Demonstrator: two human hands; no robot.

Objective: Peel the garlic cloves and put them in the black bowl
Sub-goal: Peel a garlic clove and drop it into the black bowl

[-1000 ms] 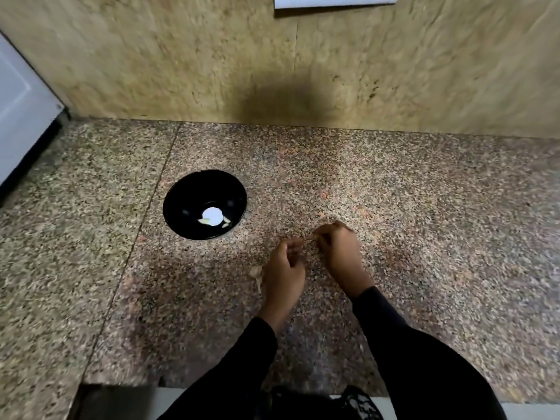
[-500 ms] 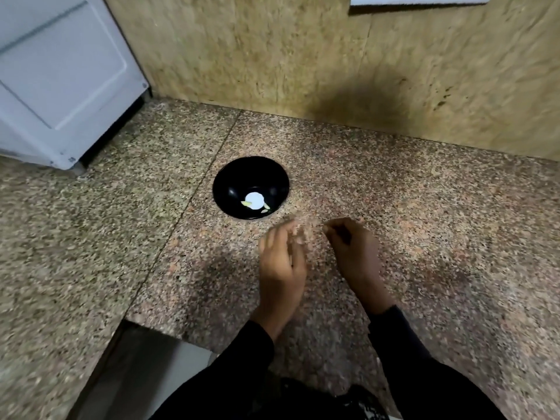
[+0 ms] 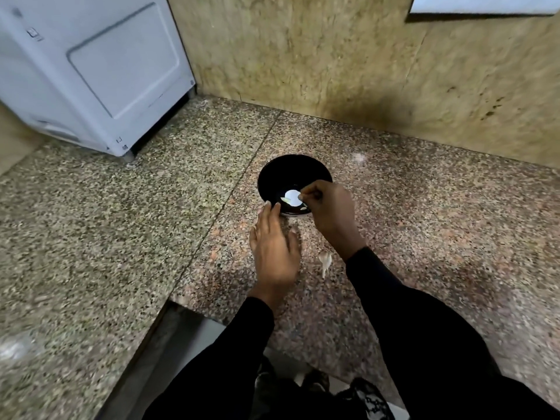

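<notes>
The right hand (image 3: 331, 215) is held over the black bowl (image 3: 274, 177), fingertips pinched; what is gripped cannot be told. The left hand (image 3: 274, 245) is spread flat, released, near it. No writing can be read.

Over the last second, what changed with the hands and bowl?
The right hand moved from the speckled granite counter to over the round black bowl, fingertips pinched. The left hand opened flat near the rim. A papery garlic skin lies on the counter. Bowl unmoved.
</notes>
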